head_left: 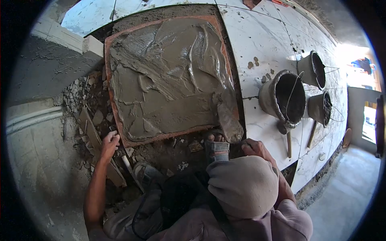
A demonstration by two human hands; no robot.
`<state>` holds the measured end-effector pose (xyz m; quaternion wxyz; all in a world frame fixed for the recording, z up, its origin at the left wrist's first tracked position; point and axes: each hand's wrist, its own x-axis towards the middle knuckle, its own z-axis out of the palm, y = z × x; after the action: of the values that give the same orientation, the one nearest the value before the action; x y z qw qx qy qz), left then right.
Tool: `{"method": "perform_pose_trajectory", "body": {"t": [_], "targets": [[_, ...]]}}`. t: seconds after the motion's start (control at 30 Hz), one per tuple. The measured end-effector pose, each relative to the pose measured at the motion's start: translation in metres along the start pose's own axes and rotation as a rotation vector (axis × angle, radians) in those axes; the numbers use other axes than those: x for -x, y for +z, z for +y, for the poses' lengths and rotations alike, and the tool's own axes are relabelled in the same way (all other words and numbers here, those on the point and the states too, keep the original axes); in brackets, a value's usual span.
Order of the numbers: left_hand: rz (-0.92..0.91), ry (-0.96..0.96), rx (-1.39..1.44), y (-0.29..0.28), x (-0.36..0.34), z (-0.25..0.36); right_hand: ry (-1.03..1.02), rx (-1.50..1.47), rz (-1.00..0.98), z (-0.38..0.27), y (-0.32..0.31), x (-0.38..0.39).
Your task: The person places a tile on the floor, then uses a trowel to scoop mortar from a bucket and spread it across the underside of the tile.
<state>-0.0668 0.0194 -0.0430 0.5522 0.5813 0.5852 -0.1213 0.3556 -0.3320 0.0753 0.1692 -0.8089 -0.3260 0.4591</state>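
Observation:
A large square tile [122, 127] lies back side up, its reddish edge showing around a thick coat of wet grey mortar [169, 76]. Beside its near left corner is my left hand [109, 144], with curled fingers; whether they grip anything is hidden. Over the near right corner lies a mortar-smeared trowel [230, 122], its blade pointing away from me. My right hand [259, 149] is closed at the blade's near end, apparently around the handle, which I cannot see. A beige cloth cap [243, 186] covers part of my right arm.
Three mortar-crusted buckets [283, 98] stand on white marbled floor tiles [257, 44] to the right, near wooden-handled tools [289, 145]. Rubble [78, 94] and a board [96, 140] lie left, against a grey concrete block [52, 64]. My sandalled foot [217, 146] is close to the tile's near edge.

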Motion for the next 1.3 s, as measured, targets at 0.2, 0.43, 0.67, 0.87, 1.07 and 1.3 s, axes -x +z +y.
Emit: {"method": "perform_pose_trajectory", "body": {"t": [0.2, 0.43, 0.67, 0.87, 1.07, 1.3], "targets": [[0.026, 0.024, 0.008, 0.004, -0.003, 0.009, 0.068, 0.352, 0.152, -0.004, 0.0, 0.004], [0.001, 0.044, -0.003, 0.003, -0.001, 0.012, 0.092, 0.307, 0.147, -0.005, -0.004, 0.006], [0.041, 0.021, 0.033, 0.006, -0.003, 0.004, -0.006, 0.209, 0.51, -0.025, -0.037, 0.045], [0.063, -0.001, 0.065, 0.008, -0.004, 0.005, 0.011, 0.532, 1.024, -0.01, -0.118, 0.096], [0.015, -0.03, 0.111, 0.009, -0.005, -0.005, 0.129, 0.718, 1.09, 0.003, -0.146, 0.118], [0.013, -0.028, 0.098, 0.013, -0.009, -0.023, -0.318, 0.547, 0.543, 0.012, -0.046, 0.047]]}}
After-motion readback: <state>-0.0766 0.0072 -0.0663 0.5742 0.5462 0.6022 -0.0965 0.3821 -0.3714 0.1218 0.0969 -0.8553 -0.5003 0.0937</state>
